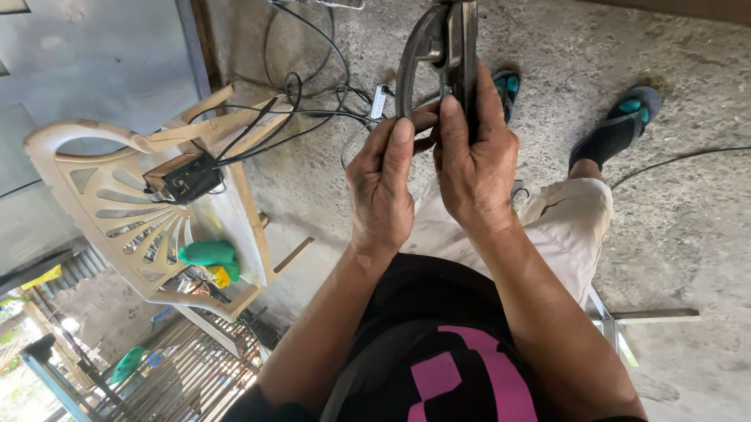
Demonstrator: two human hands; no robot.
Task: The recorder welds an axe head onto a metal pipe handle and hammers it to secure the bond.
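Both hands meet near the top middle of the view, over the person's lap. The left hand (382,186) is curled, its fingers pressed against the lower end of a metal clamp (441,47), thumb pointing up along the curved handle. The right hand (475,160) is closed around the straight side of the same clamp, fingers wrapped over the grey metal. The clamp stands upright, its top running out of the picture at the far edge.

Below the hands lie the person's light shorts (558,221) and a black shirt with a pink print (461,380). Further off, two feet in teal and black sandals (624,116) rest on the rough concrete floor (708,231).

To the left a cream plastic chair (118,202) lies tipped on its side. A small black box (189,178) sits on it, with black cables (305,92) trailing across the floor. Green cloth (209,253) lies on the chair nearer the viewer.
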